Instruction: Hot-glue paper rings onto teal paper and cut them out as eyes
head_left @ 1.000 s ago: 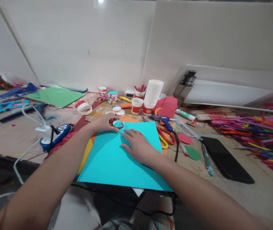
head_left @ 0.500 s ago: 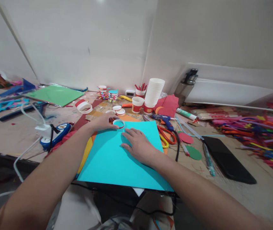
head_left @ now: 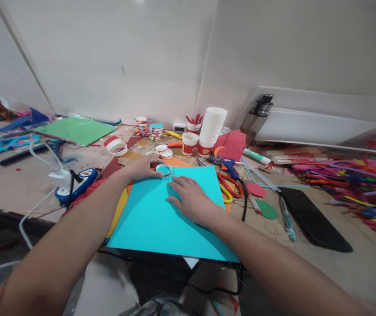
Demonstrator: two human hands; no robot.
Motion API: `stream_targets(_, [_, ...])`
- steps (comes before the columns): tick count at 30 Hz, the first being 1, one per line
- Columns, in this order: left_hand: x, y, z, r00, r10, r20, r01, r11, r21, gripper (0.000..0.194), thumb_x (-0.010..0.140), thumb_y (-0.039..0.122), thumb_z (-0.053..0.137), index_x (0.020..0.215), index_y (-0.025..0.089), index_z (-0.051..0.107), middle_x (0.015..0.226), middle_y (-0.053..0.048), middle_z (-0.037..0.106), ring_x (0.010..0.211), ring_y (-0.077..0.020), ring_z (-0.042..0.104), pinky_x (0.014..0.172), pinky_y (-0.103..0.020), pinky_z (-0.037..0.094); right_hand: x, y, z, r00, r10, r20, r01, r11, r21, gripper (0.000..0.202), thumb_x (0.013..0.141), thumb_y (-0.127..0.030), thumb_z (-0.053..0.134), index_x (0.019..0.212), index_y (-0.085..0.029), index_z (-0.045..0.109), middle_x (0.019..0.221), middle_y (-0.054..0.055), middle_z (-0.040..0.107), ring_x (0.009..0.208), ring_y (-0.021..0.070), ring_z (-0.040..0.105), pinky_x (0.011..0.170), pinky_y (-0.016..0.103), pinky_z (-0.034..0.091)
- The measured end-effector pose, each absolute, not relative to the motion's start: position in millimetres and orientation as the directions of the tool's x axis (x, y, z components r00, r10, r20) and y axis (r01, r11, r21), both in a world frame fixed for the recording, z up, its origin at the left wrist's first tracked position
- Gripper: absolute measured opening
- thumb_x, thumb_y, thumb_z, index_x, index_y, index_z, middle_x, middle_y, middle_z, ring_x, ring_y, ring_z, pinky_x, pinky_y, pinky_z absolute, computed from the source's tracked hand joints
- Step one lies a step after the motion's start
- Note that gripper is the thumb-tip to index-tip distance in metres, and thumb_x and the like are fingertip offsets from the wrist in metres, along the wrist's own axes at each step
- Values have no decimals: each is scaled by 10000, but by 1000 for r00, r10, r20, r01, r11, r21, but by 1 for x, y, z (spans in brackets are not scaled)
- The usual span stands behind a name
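A turquoise sheet of paper [head_left: 161, 219] lies at the table's front edge, partly over orange and yellow sheets. On its far edge stands a white ring [head_left: 164, 170], apparently cut from a paper cup, with turquoise showing through its middle. My left hand [head_left: 144, 167] grips the ring's left side, thumb in front and fingers curled behind. My right hand [head_left: 191, 197] rests flat on the sheet just right of the ring, its fingers stretched out. Behind the ring sit several small white cup pieces [head_left: 166, 153].
A stack of paper cups [head_left: 212, 127] stands at the back. To the right lie red-handled scissors [head_left: 234, 184], a blue glue gun [head_left: 229, 166], a black phone [head_left: 315, 219] and many pipe cleaners [head_left: 356, 184]. A blue-and-white power strip [head_left: 81, 184] with cables is at left.
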State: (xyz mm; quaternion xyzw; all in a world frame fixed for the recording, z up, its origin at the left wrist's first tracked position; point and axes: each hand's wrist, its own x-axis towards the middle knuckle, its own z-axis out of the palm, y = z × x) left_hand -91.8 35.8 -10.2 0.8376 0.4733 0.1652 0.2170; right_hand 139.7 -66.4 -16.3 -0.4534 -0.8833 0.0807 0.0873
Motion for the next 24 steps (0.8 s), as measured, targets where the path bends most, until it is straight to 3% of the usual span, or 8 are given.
stream_targets(6, [-93,39,-13,492,867,78,700,-448,556,616,724,537,737,1246,214,690,1178,-58,685,1017,-230,634,878,-317,487,139,-68,-13,-530,844,85,803,531,-269,607,990,-476,494,1493,-139,460,1611,150,351,1486,348,299,1191,533,290])
stream_targets(11, [-94,40,-16,506,858,93,697,-470,542,643,731,567,735,1257,200,684,1166,-69,680,1023,-231,620,880,-316,483,135,-64,-10,-494,868,49,826,486,-287,684,978,-526,491,1567,-215,336,1650,87,281,1469,372,308,1141,587,320])
stream_targets(24, [-93,40,-15,499,860,107,706,-475,526,627,718,602,724,1225,233,702,1196,-59,675,1079,-249,617,927,-329,488,132,-59,-10,-486,874,10,848,474,-236,698,979,-582,430,1584,-257,301,1661,33,252,1454,394,290,1111,630,305])
